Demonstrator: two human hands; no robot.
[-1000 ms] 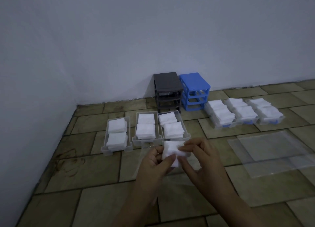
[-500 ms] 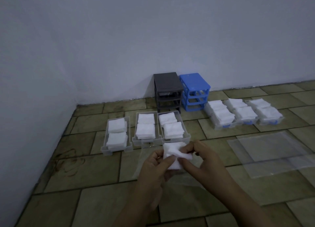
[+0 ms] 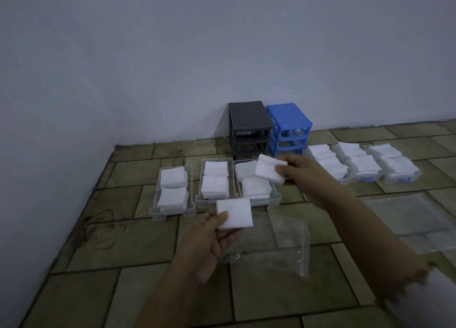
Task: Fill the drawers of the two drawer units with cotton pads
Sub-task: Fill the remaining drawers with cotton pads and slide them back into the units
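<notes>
The left hand [image 3: 207, 241] pinches a cotton pad [image 3: 235, 213]. The right hand [image 3: 301, 170] pinches another pad [image 3: 269, 171] over the third clear drawer [image 3: 256, 184] on the floor.

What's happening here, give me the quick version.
A person is loading cotton pads into drawers laid out on the tiled floor. The right hand holds a stack of pads over the rightmost of three grey drawers; the left hand holds another stack nearer the camera. Three more filled drawers sit right of the dark unit and blue unit, whose slots are empty.
</notes>
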